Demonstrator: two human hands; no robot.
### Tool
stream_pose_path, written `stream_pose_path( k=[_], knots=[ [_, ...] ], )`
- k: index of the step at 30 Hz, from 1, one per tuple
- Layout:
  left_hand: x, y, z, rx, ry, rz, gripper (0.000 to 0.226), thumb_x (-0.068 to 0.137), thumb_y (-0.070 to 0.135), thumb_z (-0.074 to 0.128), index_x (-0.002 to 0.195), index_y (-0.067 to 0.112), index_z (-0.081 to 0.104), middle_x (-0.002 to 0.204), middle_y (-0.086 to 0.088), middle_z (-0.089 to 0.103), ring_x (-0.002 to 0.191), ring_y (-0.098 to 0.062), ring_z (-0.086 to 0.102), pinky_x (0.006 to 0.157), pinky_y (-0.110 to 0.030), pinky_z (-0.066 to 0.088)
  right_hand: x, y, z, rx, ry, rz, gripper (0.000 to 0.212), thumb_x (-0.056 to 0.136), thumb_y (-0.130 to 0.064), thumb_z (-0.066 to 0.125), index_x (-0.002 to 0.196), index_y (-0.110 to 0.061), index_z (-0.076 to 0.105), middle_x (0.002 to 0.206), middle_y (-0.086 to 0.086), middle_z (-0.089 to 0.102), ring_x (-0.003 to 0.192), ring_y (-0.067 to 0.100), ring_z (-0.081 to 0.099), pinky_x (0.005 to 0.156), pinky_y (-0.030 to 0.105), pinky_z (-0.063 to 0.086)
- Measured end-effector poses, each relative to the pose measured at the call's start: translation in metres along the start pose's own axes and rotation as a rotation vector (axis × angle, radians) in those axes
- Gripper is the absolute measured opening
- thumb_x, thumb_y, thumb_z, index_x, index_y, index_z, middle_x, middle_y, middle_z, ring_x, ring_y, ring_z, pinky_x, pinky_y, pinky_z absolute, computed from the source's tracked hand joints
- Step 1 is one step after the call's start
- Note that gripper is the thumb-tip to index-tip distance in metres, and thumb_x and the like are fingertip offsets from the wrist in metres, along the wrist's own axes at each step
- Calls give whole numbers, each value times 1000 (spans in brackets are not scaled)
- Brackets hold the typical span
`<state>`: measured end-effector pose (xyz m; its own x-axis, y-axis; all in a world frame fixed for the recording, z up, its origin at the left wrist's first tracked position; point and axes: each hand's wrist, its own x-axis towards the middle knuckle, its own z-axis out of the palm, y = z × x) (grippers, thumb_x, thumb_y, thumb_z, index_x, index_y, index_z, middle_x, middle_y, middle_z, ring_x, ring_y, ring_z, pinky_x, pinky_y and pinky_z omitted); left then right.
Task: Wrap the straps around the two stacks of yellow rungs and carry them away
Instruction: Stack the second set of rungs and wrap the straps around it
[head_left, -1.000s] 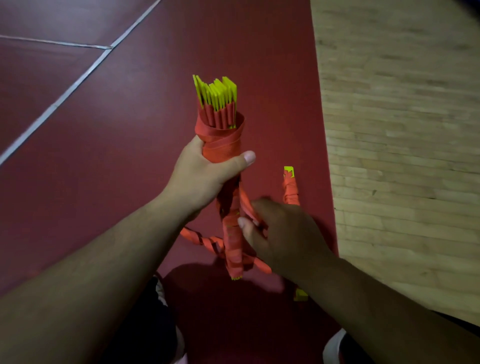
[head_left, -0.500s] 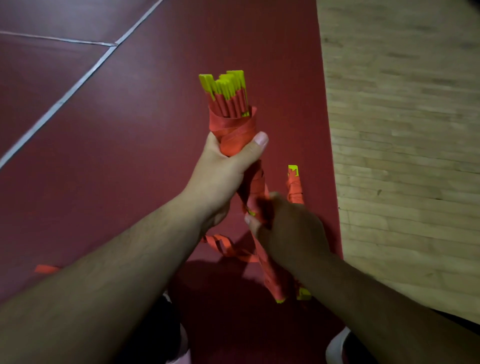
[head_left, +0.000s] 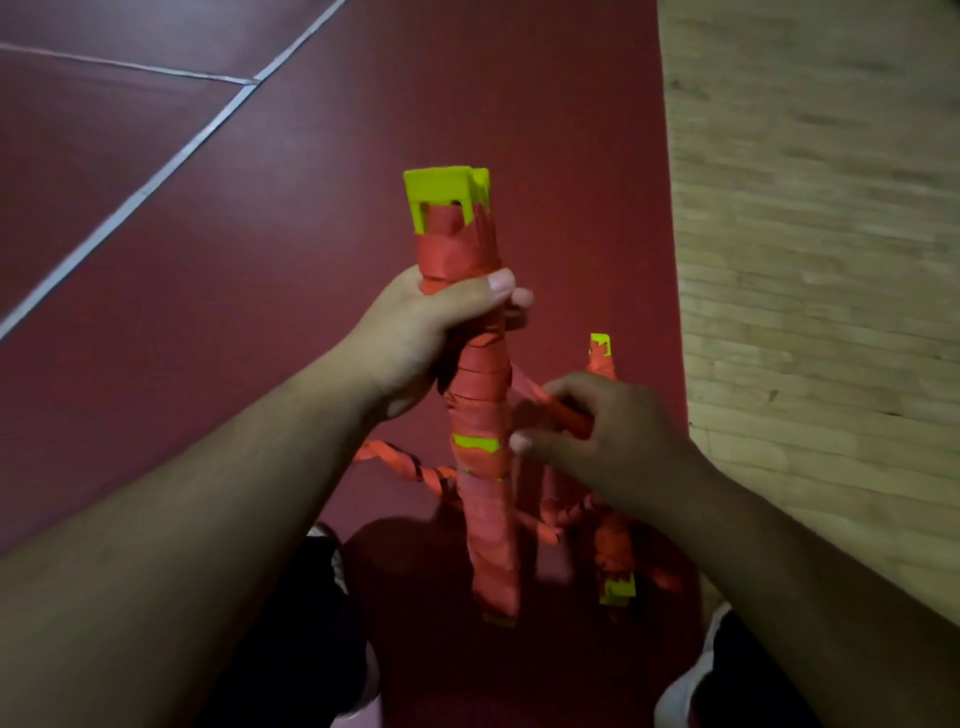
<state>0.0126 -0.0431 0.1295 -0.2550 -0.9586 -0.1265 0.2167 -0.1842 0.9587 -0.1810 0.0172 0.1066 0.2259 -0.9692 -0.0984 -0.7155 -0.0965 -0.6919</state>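
Left hand (head_left: 431, 332) grips the upper part of the first stack of yellow rungs (head_left: 478, 387), held nearly upright above the red mat (head_left: 260, 260) and wound in orange strap (head_left: 531, 388). Right hand (head_left: 613, 441) pinches a free length of that strap just beside the stack. The second stack (head_left: 614, 545), also wrapped, lies on the mat, partly hidden behind the right hand.

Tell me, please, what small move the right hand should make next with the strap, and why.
Probably pass the strap around the stack, slightly lower. The left hand grips the stack upright near its top, the right hand pinches the loose strap beside it, and a yellow patch shows bare just below.
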Motion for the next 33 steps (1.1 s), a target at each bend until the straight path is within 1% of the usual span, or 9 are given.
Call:
stream_pose_path(
  k=[3,6,12,15,18,21,25,28,33],
  knots=[
    [-1,-10,11,107,122,47,35,73,29,80,95,8,62,86,-12,65,83,-26,63,79,-43,56,-2,-3,9,-73,13,-22,47,73,-59,73,108,-29,64,92,-11,70,88,10,66,78,37,53],
    [-1,-15,20,103,159,92,43,72,41,81,97,17,55,86,-7,54,80,-20,53,76,-39,48,-7,-6,23,-105,18,25,53,75,-57,75,117,-31,57,108,-10,68,103,15,63,85,35,51],
    [-2,-10,32,-181,-35,-98,49,76,19,68,119,13,46,85,-2,56,78,-16,57,73,-32,48,-6,-1,31,-153,131,126,60,70,-69,70,113,-31,52,107,-6,69,100,23,66,79,38,53],
    [-2,-3,26,-33,-112,-35,43,77,17,71,116,12,53,90,-1,62,84,-14,60,81,-30,49,-4,3,26,-216,183,101,45,75,-62,69,103,-30,55,96,-6,70,93,24,67,73,37,53],
    [-1,3,9,225,-180,121,50,70,26,80,111,10,58,97,-4,63,88,-13,61,81,-28,51,-3,4,21,-96,11,9,45,72,-59,70,105,-30,60,97,-11,71,93,15,68,78,38,54],
    [-5,6,5,61,-249,78,58,67,19,77,121,11,57,101,-8,72,96,-26,68,93,-45,53,-6,0,21,3,-116,-124,40,71,-62,66,100,-34,59,93,-17,70,87,1,67,79,35,53],
    [-4,7,16,29,-35,68,59,71,12,81,119,-8,51,75,-7,59,66,-24,61,74,-56,55,-8,-4,27,97,-124,-81,41,73,-56,77,102,-32,63,91,-15,69,84,-2,64,79,28,50],
    [3,4,15,44,170,114,33,73,17,80,95,11,56,70,-2,53,66,-21,54,66,-42,49,-10,-6,32,63,-234,66,61,60,-69,77,108,-36,58,100,-15,70,91,1,65,87,32,52],
    [10,-2,11,74,528,221,35,70,32,83,79,23,51,68,2,51,65,-16,52,64,-40,50,-11,-9,35,-50,-190,151,65,67,-65,78,121,-42,50,110,-17,65,102,11,62,83,30,48]
  ],
)
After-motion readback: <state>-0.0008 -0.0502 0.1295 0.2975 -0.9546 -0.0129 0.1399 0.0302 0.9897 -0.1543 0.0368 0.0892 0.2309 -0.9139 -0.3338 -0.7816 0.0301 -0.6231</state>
